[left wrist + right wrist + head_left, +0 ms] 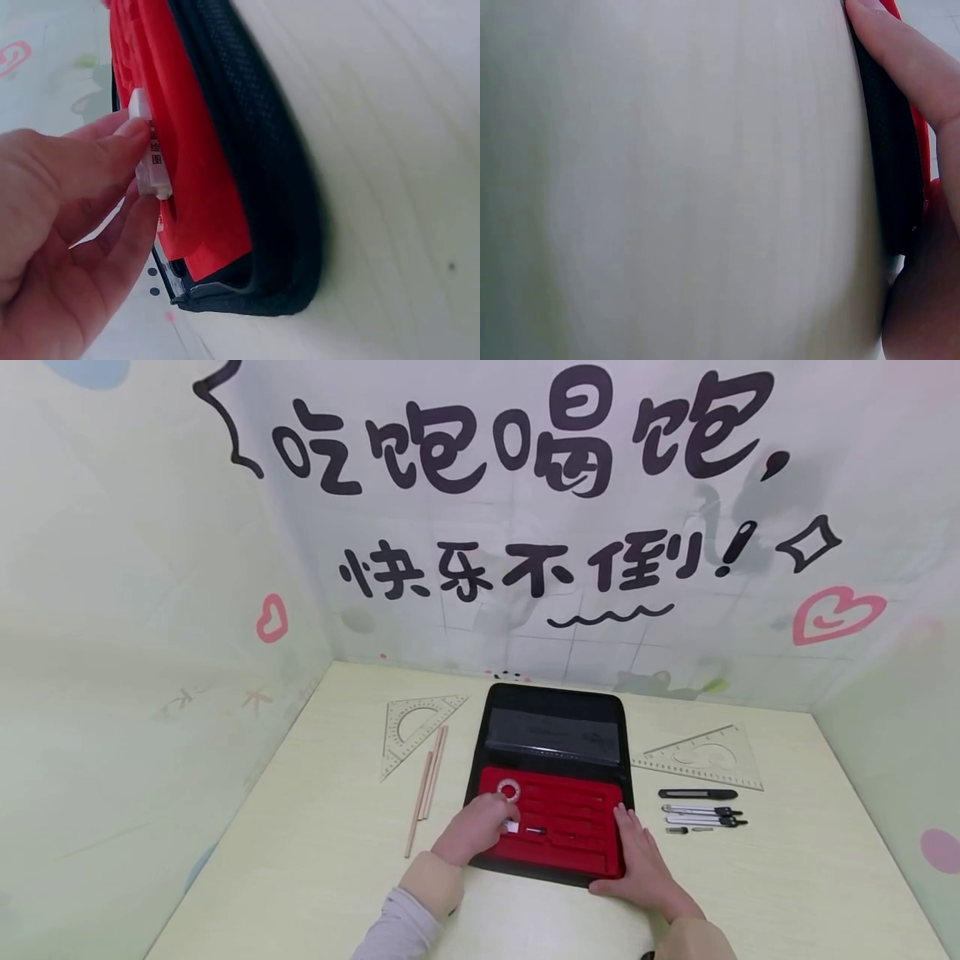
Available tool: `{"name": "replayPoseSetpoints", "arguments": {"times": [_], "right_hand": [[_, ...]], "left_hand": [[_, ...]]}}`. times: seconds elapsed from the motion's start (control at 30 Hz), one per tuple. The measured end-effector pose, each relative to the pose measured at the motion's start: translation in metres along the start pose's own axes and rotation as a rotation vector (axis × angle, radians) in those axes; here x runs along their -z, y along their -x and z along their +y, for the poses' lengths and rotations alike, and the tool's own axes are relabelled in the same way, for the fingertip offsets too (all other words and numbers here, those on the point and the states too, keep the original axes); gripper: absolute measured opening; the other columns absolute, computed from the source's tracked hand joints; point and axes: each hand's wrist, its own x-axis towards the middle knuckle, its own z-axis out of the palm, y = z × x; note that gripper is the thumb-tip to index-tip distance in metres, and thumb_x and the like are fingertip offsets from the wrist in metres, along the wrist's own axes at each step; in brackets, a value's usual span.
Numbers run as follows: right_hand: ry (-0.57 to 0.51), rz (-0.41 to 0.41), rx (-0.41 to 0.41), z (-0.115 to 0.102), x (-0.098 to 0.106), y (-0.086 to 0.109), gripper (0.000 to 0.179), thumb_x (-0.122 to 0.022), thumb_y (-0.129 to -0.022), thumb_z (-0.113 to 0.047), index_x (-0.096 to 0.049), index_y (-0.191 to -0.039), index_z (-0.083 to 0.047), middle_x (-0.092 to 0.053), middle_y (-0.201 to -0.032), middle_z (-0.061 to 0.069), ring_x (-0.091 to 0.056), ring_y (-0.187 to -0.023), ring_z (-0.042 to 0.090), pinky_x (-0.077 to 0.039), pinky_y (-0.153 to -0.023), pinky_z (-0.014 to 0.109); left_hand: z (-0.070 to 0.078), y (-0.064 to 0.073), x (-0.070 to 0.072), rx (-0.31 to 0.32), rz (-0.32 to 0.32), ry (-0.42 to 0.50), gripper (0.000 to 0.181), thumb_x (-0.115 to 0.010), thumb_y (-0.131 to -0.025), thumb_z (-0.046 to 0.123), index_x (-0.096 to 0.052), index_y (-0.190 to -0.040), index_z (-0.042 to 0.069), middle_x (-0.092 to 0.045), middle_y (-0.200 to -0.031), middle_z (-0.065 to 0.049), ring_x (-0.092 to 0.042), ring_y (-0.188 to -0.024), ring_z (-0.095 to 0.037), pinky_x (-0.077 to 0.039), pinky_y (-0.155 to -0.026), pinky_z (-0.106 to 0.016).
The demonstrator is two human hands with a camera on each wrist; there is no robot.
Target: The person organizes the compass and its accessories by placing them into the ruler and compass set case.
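Note:
A black zip case (pixel 552 697) lies spread flat on the table, with a red moulded tray (pixel 573 857) in its near half. My left hand (pixel 480 827) is over the tray's left side and pinches a small white eraser (pixel 154 161) with dark print between thumb and fingers. The eraser is right at the red tray's surface in the left wrist view. A white ring-shaped piece (pixel 508 789) sits in the tray just beyond this hand, and a small dark piece (pixel 536 831) lies in a slot to its right. My right hand (pixel 643 864) rests on the case's near right corner, fingers along the side, thumb at the front edge.
Left of the case lie a clear set square (pixel 400 727) and several wooden pencils (pixel 427 785). To the right are another set square (pixel 705 760), a black utility knife (pixel 697 794), silver compasses (pixel 701 815) and small parts (pixel 677 831). A printed cloth (pixel 480 635) stands behind the table.

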Motion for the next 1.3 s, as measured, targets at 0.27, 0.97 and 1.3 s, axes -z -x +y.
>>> {"name": "replayPoseSetpoints", "arguments": {"times": [0.27,0.97,1.3], "right_hand": [[-0.005,0.021,0.017,-0.001,0.001,0.001,0.123,-0.080,-0.056,-0.049,-0.010,-0.141,0.005,-0.013,-0.147,0.024,-0.005,-0.135,0.041,-0.008,-0.106,0.056],[-0.010,0.000,0.003,-0.002,0.001,0.002,0.124,-0.080,-0.056,-0.049,-0.009,-0.142,0.005,-0.011,-0.148,0.023,-0.003,-0.135,0.040,-0.007,-0.106,0.055],[-0.004,0.004,0.004,-0.002,0.001,0.000,0.123,-0.080,-0.057,-0.050,-0.008,-0.142,0.004,-0.012,-0.148,0.024,-0.003,-0.135,0.040,-0.009,-0.106,0.055]], "left_hand": [[0.000,0.002,0.000,-0.017,0.039,-0.005,0.027,-0.077,-0.068,0.008,-0.070,-0.093,0.012,-0.067,-0.086,0.000,-0.060,-0.075,-0.011,-0.049,-0.072,-0.019],[-0.014,0.010,-0.004,-0.214,0.087,-0.096,0.025,-0.075,-0.072,0.013,-0.071,-0.097,0.014,-0.064,-0.091,-0.001,-0.060,-0.081,-0.012,-0.048,-0.075,-0.017],[-0.015,0.012,-0.008,-0.199,0.133,-0.058,0.024,-0.075,-0.073,0.014,-0.070,-0.097,0.013,-0.062,-0.093,-0.003,-0.058,-0.082,-0.013,-0.048,-0.075,-0.017]]}}
